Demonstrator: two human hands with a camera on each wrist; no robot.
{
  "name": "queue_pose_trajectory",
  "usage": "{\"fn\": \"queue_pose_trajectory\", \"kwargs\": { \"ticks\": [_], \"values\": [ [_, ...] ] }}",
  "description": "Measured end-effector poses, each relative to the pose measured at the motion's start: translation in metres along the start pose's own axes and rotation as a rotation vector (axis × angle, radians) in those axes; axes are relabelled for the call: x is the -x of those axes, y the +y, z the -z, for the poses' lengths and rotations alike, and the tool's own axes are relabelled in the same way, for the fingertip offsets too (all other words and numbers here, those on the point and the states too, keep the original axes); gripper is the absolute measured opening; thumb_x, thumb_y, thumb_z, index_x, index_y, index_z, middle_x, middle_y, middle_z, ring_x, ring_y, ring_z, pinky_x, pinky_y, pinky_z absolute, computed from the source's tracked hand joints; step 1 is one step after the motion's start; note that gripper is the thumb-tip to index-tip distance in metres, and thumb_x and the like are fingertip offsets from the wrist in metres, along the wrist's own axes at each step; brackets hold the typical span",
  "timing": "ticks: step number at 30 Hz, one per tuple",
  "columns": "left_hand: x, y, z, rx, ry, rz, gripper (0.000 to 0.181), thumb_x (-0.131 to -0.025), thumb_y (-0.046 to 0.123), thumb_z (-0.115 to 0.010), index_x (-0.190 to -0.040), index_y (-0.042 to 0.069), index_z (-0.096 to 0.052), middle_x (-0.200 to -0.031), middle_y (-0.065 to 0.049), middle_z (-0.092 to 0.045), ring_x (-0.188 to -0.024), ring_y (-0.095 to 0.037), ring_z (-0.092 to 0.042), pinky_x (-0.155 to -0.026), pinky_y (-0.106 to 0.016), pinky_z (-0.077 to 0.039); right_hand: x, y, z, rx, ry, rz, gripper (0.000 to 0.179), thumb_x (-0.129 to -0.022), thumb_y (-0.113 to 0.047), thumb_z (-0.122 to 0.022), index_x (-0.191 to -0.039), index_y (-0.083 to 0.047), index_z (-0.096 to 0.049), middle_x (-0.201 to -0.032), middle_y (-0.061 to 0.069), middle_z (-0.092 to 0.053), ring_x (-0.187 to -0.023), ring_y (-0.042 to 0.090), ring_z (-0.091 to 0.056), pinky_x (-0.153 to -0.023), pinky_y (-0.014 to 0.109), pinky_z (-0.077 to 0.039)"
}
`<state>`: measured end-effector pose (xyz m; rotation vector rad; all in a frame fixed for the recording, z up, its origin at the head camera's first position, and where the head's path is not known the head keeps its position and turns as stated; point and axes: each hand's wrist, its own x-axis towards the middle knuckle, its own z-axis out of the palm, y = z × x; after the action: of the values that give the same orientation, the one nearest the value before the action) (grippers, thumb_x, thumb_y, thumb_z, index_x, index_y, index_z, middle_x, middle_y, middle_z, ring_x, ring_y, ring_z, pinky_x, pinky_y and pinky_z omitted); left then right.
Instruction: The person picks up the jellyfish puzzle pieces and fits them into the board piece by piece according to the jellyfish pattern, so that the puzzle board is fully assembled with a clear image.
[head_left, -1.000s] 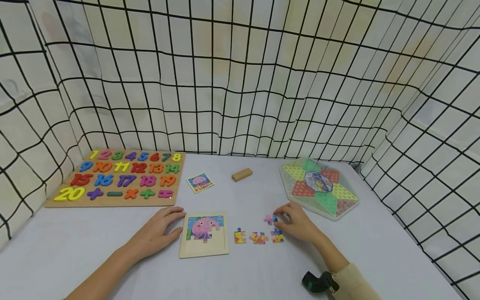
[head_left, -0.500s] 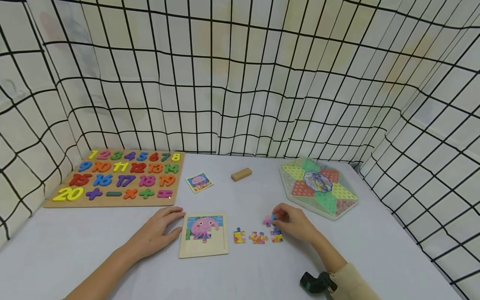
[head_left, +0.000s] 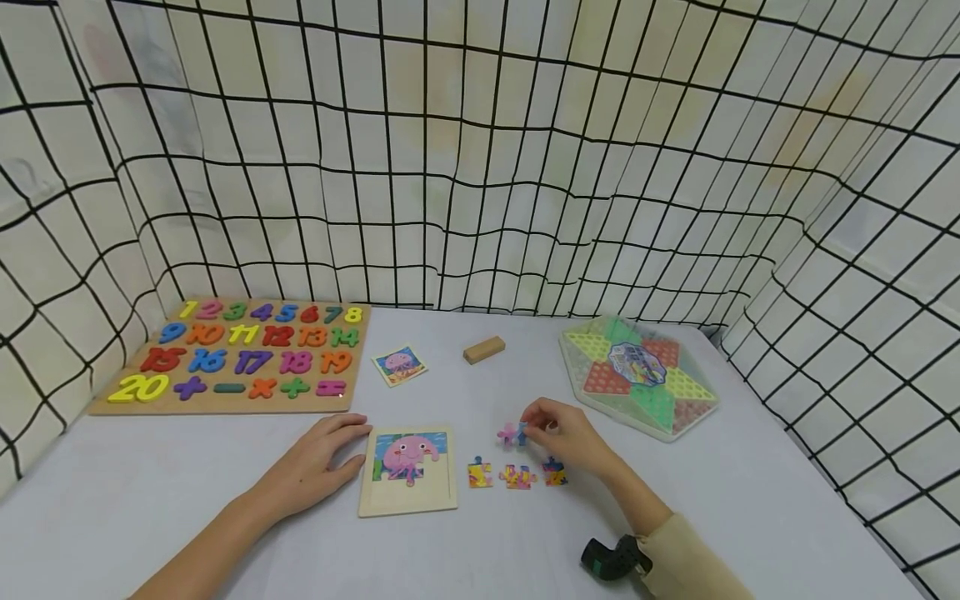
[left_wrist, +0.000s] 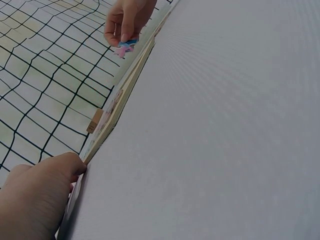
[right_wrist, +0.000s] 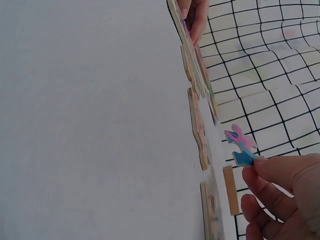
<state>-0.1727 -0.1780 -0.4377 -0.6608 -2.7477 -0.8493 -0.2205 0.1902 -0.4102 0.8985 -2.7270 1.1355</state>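
Note:
My right hand (head_left: 572, 437) pinches a pink-and-blue jigsaw piece (right_wrist: 242, 145) between thumb and fingers, held above the table. In the left wrist view the same piece (left_wrist: 125, 48) hangs below the right fingertips. My left hand (head_left: 315, 462) rests on the table, its fingers touching or close against the left edge of a wooden puzzle tray (head_left: 408, 502). A partly filled pink octopus picture (head_left: 408, 454) lies inside it. Right of the tray lie three loose pieces: a yellow one (head_left: 480, 473), a pink-and-yellow one (head_left: 518, 477) and a blue-and-yellow one (head_left: 555, 472).
A wooden number board (head_left: 232, 358) lies at the back left. Beside it are a small octopus picture card (head_left: 400, 364) and a wooden block (head_left: 483, 350). A clear-lidded hexagonal game box (head_left: 637, 375) sits back right. Black-gridded white cloth (head_left: 465, 167) walls the table.
The right hand has lifted the pink-and-blue jigsaw piece and carried it left, uncovering the blue-and-yellow piece. My left hand and the tray stay put.

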Motion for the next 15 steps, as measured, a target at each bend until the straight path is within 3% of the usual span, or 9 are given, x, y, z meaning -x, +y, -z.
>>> {"fn": "queue_pose_trajectory", "kwargs": {
  "ticks": [7,15],
  "values": [
    [0.001,-0.001,0.0,-0.005,0.0,-0.007,0.038,-0.085,0.019,-0.065,-0.119,0.004,-0.059,-0.126,-0.011,-0.051,-0.121,-0.032,-0.042,-0.097,-0.051,-0.037,-0.011,-0.013,-0.017,-0.066,-0.013,0.002,0.01,-0.086,-0.004,-0.062,-0.095,-0.004,-0.06,-0.084,0.002,-0.062,-0.077,0.017,-0.056,-0.07,0.034,-0.047],
    [0.0,0.0,0.0,-0.005,0.004,-0.014,0.038,-0.084,0.017,-0.066,-0.118,0.003,-0.06,-0.126,-0.011,-0.051,-0.12,-0.032,-0.043,-0.097,-0.051,-0.038,-0.02,-0.029,-0.03,-0.087,-0.059,0.017,0.007,-0.088,-0.011,-0.061,-0.095,-0.012,-0.06,-0.083,-0.008,-0.06,-0.078,0.008,-0.055,-0.071,0.027,-0.047]
  ]
}}
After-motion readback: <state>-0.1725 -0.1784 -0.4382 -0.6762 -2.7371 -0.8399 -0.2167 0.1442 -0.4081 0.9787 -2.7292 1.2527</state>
